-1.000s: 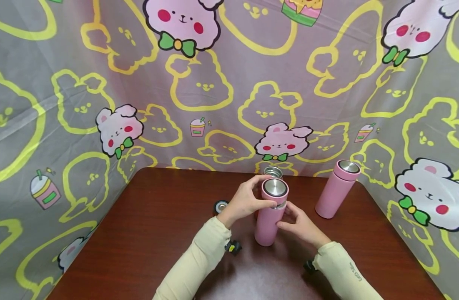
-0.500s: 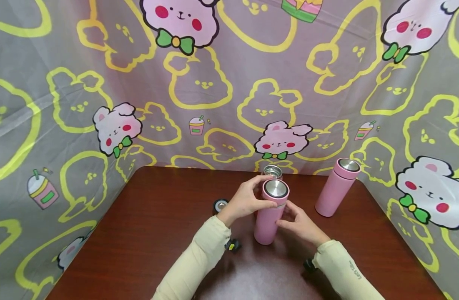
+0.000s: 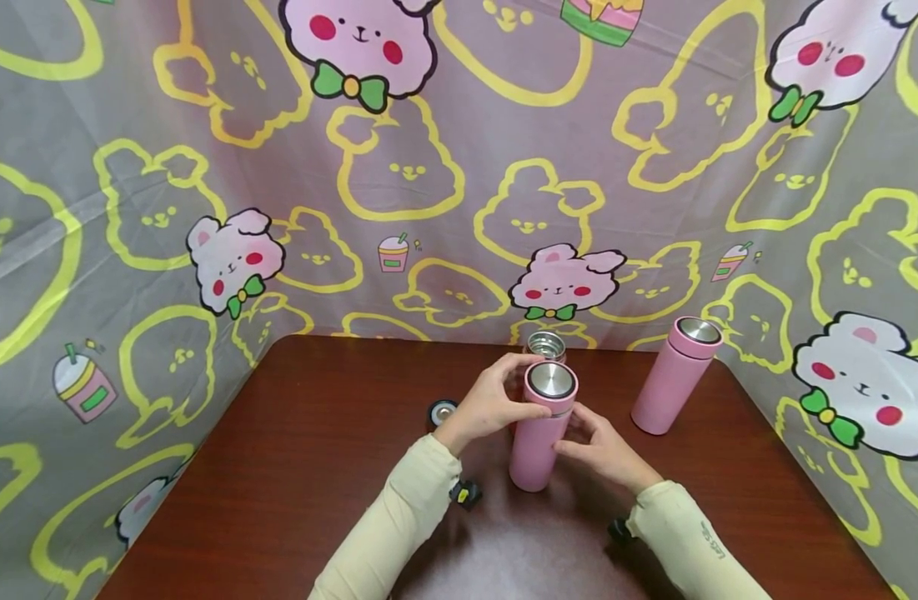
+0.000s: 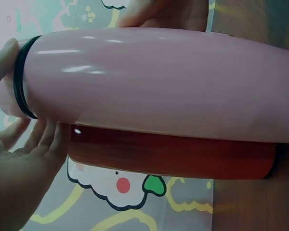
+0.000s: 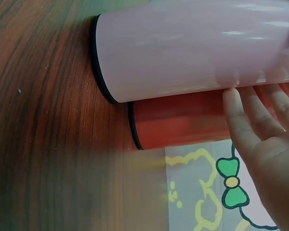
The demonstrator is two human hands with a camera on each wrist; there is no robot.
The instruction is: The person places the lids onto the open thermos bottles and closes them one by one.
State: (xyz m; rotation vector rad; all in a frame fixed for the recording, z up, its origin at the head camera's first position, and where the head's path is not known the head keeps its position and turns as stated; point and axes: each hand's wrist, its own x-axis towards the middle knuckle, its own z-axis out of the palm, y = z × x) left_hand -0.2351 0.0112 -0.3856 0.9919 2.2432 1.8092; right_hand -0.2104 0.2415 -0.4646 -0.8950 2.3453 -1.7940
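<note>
A pink thermos [image 3: 532, 458] stands upright near the middle of the table. Its pink lid [image 3: 552, 381] has a silver top and sits on the neck, with a thin metal line showing below it. My left hand [image 3: 484, 404] grips the lid between thumb and fingers. With my right hand [image 3: 604, 450] I hold the body from the right side, thumb in front. Close behind stands a red thermos [image 4: 173, 155], mostly hidden in the head view, where its bare metal mouth [image 3: 546, 343] shows. To the left, partly behind my left wrist, lies a round dark lid [image 3: 441, 412].
A second pink thermos [image 3: 670, 387], lid on, stands at the right rear of the brown wooden table [image 3: 301, 450]. A patterned cloth [image 3: 406, 183] hangs around the back and both sides.
The lid has come down on the pink thermos: the metal gap at the neck has narrowed to a thin line. Both hands stay in nearly the same place.
</note>
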